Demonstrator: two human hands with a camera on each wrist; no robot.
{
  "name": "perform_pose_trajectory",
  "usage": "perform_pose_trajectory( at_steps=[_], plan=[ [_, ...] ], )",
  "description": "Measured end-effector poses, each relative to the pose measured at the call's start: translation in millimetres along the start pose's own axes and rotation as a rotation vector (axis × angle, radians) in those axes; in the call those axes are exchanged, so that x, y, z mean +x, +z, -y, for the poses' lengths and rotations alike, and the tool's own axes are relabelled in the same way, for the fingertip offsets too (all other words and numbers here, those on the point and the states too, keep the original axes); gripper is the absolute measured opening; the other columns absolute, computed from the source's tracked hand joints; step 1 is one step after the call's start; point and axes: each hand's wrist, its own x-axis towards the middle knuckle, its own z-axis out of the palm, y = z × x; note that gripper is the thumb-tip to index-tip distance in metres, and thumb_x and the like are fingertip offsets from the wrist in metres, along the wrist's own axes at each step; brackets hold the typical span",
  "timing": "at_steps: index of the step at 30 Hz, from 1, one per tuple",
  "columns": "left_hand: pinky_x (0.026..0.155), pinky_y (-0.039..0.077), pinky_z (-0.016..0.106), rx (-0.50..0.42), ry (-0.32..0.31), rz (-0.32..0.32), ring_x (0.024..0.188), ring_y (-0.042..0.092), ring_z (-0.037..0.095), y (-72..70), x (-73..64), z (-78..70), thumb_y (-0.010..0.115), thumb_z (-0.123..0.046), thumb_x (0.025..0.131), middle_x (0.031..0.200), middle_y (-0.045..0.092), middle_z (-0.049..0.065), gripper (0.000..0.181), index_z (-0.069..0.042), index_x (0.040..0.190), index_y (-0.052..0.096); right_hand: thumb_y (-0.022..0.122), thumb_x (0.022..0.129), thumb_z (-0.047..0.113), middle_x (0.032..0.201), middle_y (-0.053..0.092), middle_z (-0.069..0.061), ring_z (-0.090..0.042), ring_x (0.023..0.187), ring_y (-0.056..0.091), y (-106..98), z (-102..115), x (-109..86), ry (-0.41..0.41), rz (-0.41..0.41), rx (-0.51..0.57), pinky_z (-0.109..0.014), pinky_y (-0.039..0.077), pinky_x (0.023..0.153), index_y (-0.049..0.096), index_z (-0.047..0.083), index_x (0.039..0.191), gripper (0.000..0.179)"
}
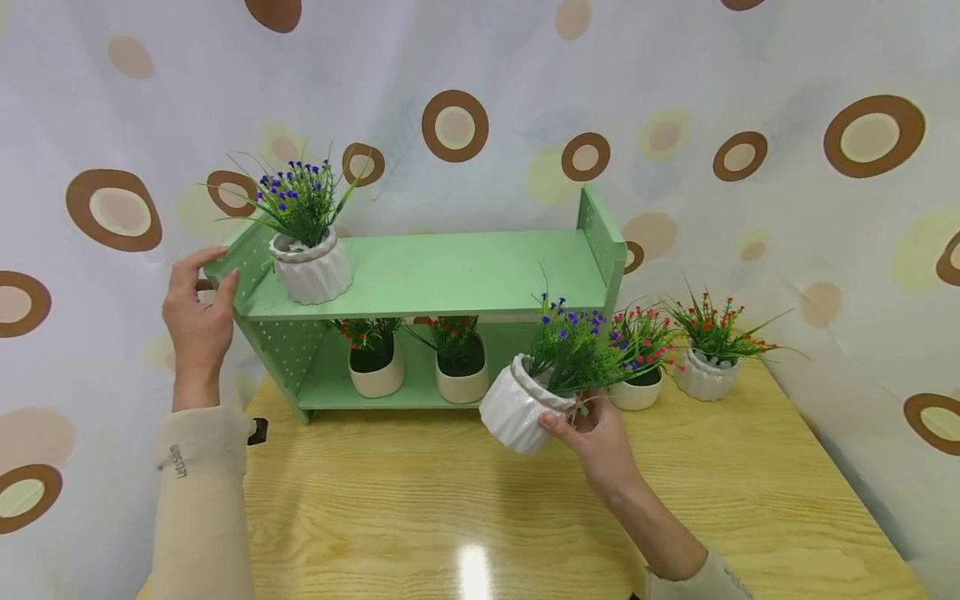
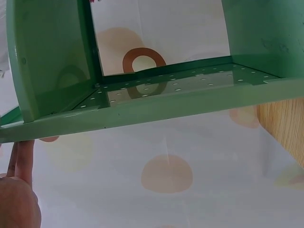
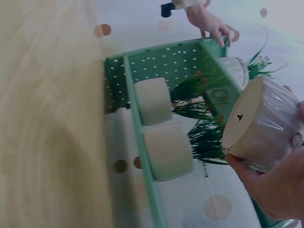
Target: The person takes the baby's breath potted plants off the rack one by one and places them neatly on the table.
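In front of the green shelf's right half, my right hand [image 1: 600,437] holds a white ribbed flowerpot [image 1: 525,408] of purple artificial flowers, tilted with its blooms to the right. The right wrist view shows that pot's flat base [image 3: 242,116], with my fingers along its side. My left hand [image 1: 198,312] grips the front upper corner of the shelf's left side panel [image 2: 156,111]. A similar white pot with purple flowers [image 1: 313,271] stands on the top board of the green shelf [image 1: 450,267], near that hand. Two cream pots [image 1: 377,375] with red flowers stand on the lower board.
Right of the shelf, on the wooden table [image 1: 420,500], stand a cream pot [image 1: 637,392] with pink flowers and a white pot [image 1: 705,375] with orange-red flowers. A wall covering with brown rings [image 1: 455,104] rises behind. A small black object [image 1: 257,431] shows by the left sleeve.
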Motion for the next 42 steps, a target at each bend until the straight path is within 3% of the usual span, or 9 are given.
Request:
perform_pose_trajectory(
  at_steps=[13, 28, 37, 42],
  plan=[
    [0.075, 0.039, 0.015, -0.005, 0.027, -0.011, 0.094, 0.047, -0.005, -1.9, -0.4, -1.9, 0.065, -0.022, 0.102, 0.138, 0.063, 0.0, 0.035, -0.022, 0.138, 0.067, 0.064, 0.094, -0.007, 0.131, 0.049, -0.006, -0.008, 0.106, 0.066, -9, -29, -10.9, 0.115, -0.073, -0.017, -0.021, 0.056, 0.089, 0.032, -0.006, 0.15, 0.065],
    [0.075, 0.039, 0.014, 0.002, 0.017, -0.006, 0.095, 0.046, -0.006, -1.4, -0.9, -3.5, 0.064, -0.021, 0.103, 0.139, 0.063, 0.0, 0.035, -0.023, 0.138, 0.066, 0.064, 0.095, -0.005, 0.132, 0.047, -0.001, -0.003, 0.102, 0.066, -41, -32, -15.0, 0.162, -0.179, -0.039, -0.02, 0.056, 0.088, 0.03, -0.004, 0.151, 0.066],
    [0.075, 0.039, 0.014, -0.009, 0.035, -0.01, 0.093, 0.047, -0.005, -1.1, -0.1, -2.3, 0.065, -0.02, 0.102, 0.136, 0.064, 0.001, 0.035, -0.022, 0.137, 0.067, 0.067, 0.097, 0.0, 0.131, 0.045, 0.003, -0.002, 0.101, 0.066, -75, -35, -16.4, 0.154, -0.239, -0.044, -0.019, 0.057, 0.086, 0.041, 0.02, 0.138, 0.052],
    [0.077, 0.039, 0.016, -0.008, 0.033, -0.02, 0.093, 0.047, -0.006, -0.9, 0.9, -0.5, 0.066, -0.019, 0.102, 0.136, 0.064, 0.001, 0.035, -0.022, 0.137, 0.067, 0.068, 0.098, 0.003, 0.129, 0.045, 0.005, -0.001, 0.1, 0.066, -96, -37, -15.2, 0.162, -0.272, -0.058, -0.018, 0.057, 0.084, 0.043, 0.025, 0.135, 0.049]
  ],
)
